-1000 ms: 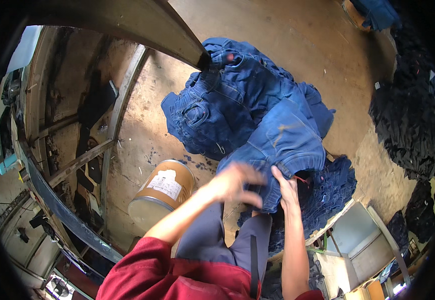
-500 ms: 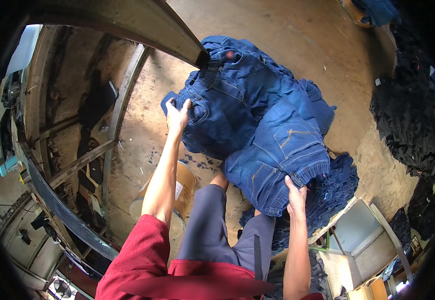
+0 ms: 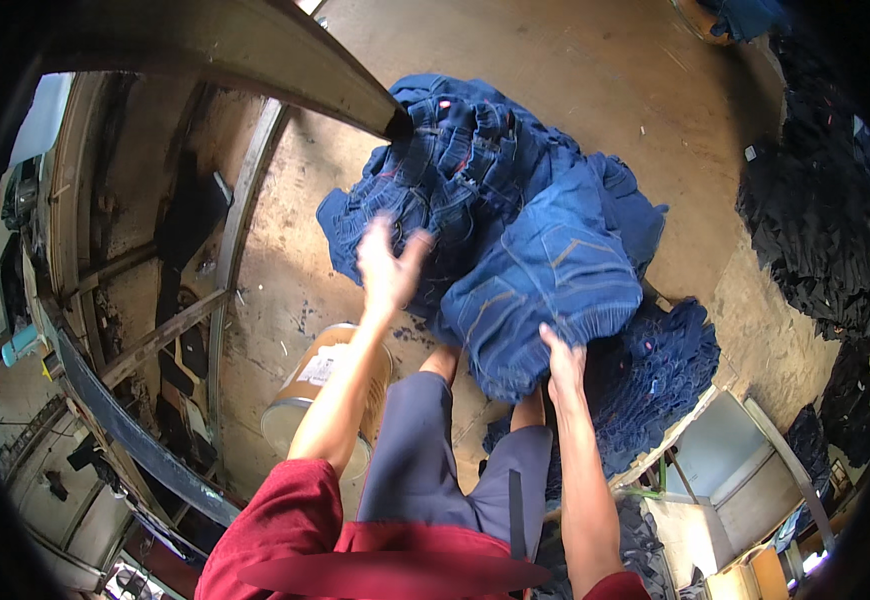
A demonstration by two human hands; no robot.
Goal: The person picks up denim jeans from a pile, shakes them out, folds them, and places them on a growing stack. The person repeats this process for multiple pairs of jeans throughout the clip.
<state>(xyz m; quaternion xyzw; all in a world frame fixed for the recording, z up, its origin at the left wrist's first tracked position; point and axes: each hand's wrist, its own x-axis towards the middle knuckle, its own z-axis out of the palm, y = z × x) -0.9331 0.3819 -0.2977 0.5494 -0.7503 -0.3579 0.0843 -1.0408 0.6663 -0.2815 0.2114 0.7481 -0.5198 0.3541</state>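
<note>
A large heap of dark blue denim jeans (image 3: 455, 160) lies in front of me, with waistbands and stitched seams showing on top. My right hand (image 3: 563, 365) is closed on the waistband of a pair of denim pants (image 3: 565, 260), whose two back pockets with light stitching face up. This pair drapes over the near right side of the heap. My left hand (image 3: 392, 265), a little blurred, hovers at the heap's near left side, thumb and fingers apart, with nothing in it.
A tan drum (image 3: 325, 375) lies on its side by my left leg. More frayed denim (image 3: 655, 380) is piled on the right, near a pale chair-like frame (image 3: 725, 450). Black cloth (image 3: 805, 230) lies farther right. Overhead at left runs a beam (image 3: 255, 70); a wooden frame (image 3: 240, 220) stands below it.
My left hand has let go of the cloth at the heap's left and moved right with spread fingers. The right hand has drawn the pants' waistband slightly left and up; more waistbands show at left.
</note>
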